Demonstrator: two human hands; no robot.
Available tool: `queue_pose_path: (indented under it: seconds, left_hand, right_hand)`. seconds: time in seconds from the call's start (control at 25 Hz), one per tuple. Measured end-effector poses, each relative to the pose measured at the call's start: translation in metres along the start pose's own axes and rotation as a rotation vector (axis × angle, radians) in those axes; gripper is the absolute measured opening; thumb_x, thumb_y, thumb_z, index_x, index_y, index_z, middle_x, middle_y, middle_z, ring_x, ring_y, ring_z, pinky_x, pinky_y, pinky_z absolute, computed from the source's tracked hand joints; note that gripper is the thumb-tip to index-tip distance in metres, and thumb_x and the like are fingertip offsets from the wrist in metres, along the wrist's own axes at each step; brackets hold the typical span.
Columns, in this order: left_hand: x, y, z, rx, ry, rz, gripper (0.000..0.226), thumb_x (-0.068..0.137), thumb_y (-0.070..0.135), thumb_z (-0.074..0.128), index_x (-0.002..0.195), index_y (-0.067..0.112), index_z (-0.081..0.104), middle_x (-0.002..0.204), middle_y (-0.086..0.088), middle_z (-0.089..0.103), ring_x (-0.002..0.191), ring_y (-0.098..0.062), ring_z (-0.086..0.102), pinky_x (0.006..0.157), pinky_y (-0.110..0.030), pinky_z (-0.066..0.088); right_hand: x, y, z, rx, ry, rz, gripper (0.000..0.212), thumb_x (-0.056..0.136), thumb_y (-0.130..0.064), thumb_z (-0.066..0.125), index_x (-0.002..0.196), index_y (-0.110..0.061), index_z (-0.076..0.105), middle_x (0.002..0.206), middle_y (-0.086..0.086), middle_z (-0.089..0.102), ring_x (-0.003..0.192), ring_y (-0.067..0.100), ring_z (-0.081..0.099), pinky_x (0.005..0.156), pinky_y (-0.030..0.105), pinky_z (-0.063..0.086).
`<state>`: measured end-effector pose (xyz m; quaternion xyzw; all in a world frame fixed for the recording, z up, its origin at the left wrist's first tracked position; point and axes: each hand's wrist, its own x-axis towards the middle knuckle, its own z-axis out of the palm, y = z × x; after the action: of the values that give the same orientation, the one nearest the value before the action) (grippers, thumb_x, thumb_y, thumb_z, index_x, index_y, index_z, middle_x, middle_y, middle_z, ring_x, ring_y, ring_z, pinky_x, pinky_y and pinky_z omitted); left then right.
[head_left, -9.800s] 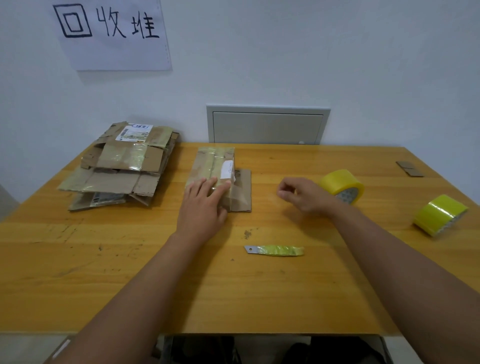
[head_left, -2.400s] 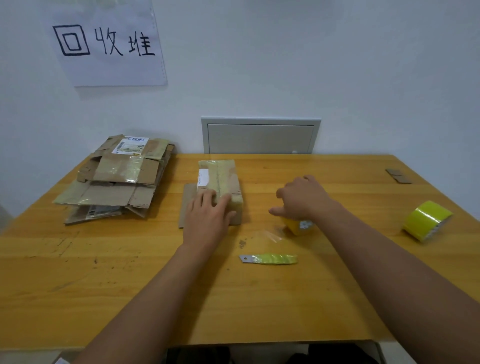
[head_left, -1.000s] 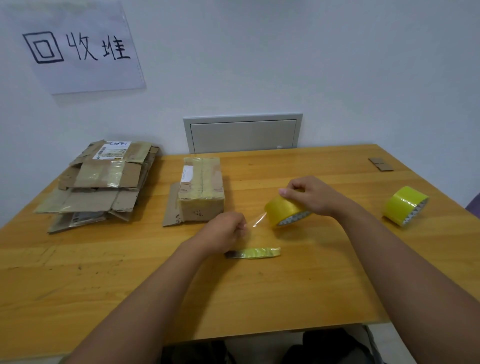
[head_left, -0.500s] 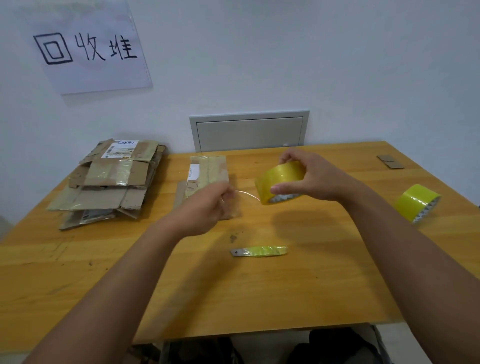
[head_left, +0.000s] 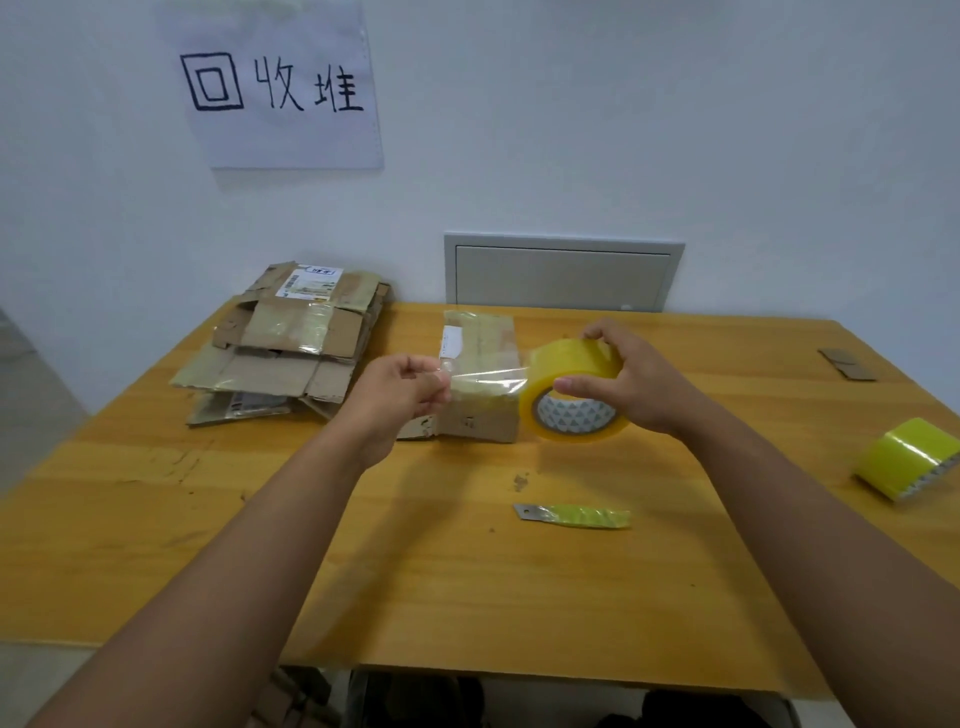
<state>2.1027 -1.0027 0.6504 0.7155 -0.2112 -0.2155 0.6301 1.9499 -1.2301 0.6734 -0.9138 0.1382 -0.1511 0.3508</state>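
Gripping the roll (head_left: 571, 395) from above in the head view, the right hand (head_left: 639, 384) curls its fingers over the yellow rim and presses its thumb against the near face, beside the core. The roll is held on edge, clear of the table (head_left: 467, 571). A clear strip (head_left: 488, 376) runs from it leftward to the left hand (head_left: 400, 389), whose curled fingers and thumb pinch the free end. The strip stretches nearly level between the two sets of fingers, in front of the box (head_left: 483, 338), which stands on the table just beyond them.

Nearer the person than the right fingers, a blade (head_left: 574, 516) wrapped in green lies flat on the wood. Well to their right a second roll (head_left: 906, 460) rests on its side, with scraps (head_left: 847, 364) farther back. Left of the left fingers, past the box, sits a pile (head_left: 291, 343) of flattened cartons. A sign (head_left: 280, 83) hangs on the wall above it.
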Motion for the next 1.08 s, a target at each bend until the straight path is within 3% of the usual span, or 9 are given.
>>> queue_pose_path:
  seconds: [0.12, 0.36, 0.6, 0.76, 0.92, 1.08]
  left_hand:
    - [0.004, -0.002, 0.001, -0.061, 0.010, -0.051, 0.009, 0.095, 0.013, 0.062, 0.091, 0.007, 0.067, 0.087, -0.008, 0.067, 0.083, -0.019, 0.063, 0.082, -0.031, 0.057]
    - [0.018, -0.004, 0.004, 0.014, 0.114, -0.029, 0.006, 0.092, 0.010, 0.066, 0.097, 0.013, 0.064, 0.083, -0.008, 0.066, 0.075, -0.016, 0.061, 0.070, -0.027, 0.052]
    - [0.023, -0.005, 0.012, 0.134, 0.195, -0.012, 0.025, 0.092, 0.011, 0.067, 0.093, 0.024, 0.045, 0.090, -0.008, 0.059, 0.075, -0.015, 0.058, 0.074, -0.030, 0.052]
    - [0.027, -0.004, 0.006, 0.193, 0.213, 0.001, 0.028, 0.092, 0.011, 0.066, 0.107, 0.018, 0.043, 0.092, -0.008, 0.057, 0.078, -0.017, 0.058, 0.078, -0.033, 0.053]
    - [0.030, -0.010, 0.009, 0.196, 0.212, -0.035, 0.024, 0.093, 0.016, 0.064, 0.102, 0.021, 0.043, 0.087, -0.006, 0.058, 0.082, -0.020, 0.058, 0.091, -0.048, 0.053]
    - [0.031, -0.019, 0.014, 0.254, 0.246, -0.041, 0.027, 0.092, 0.027, 0.067, 0.103, 0.021, 0.043, 0.091, -0.002, 0.055, 0.088, -0.024, 0.059, 0.090, -0.049, 0.053]
  right_hand:
    - [0.003, 0.003, 0.007, -0.025, 0.020, 0.030, 0.061, 0.067, -0.058, 0.070, 0.116, -0.032, 0.045, 0.113, 0.003, 0.051, 0.097, 0.024, 0.053, 0.080, 0.043, 0.051]
    - [0.011, 0.010, 0.006, -0.066, 0.037, 0.035, 0.062, 0.070, -0.055, 0.074, 0.120, -0.029, 0.050, 0.114, -0.001, 0.053, 0.099, 0.020, 0.051, 0.075, 0.033, 0.045]
    - [0.020, 0.009, -0.001, -0.219, -0.030, 0.018, 0.068, 0.072, -0.051, 0.078, 0.129, -0.024, 0.055, 0.117, -0.004, 0.052, 0.105, 0.016, 0.047, 0.080, 0.029, 0.037]
    - [0.026, 0.011, -0.004, -0.326, -0.086, 0.004, 0.069, 0.072, -0.052, 0.079, 0.130, -0.023, 0.056, 0.128, -0.001, 0.055, 0.111, 0.015, 0.047, 0.082, 0.027, 0.035]
    - [0.026, 0.012, 0.001, -0.383, -0.132, -0.002, 0.073, 0.073, -0.060, 0.073, 0.131, -0.021, 0.054, 0.133, 0.000, 0.055, 0.114, 0.016, 0.048, 0.083, 0.027, 0.035]
    - [0.030, 0.013, 0.007, -0.441, -0.155, 0.010, 0.074, 0.076, -0.069, 0.064, 0.131, -0.020, 0.053, 0.133, 0.002, 0.056, 0.116, 0.019, 0.049, 0.083, 0.029, 0.038]
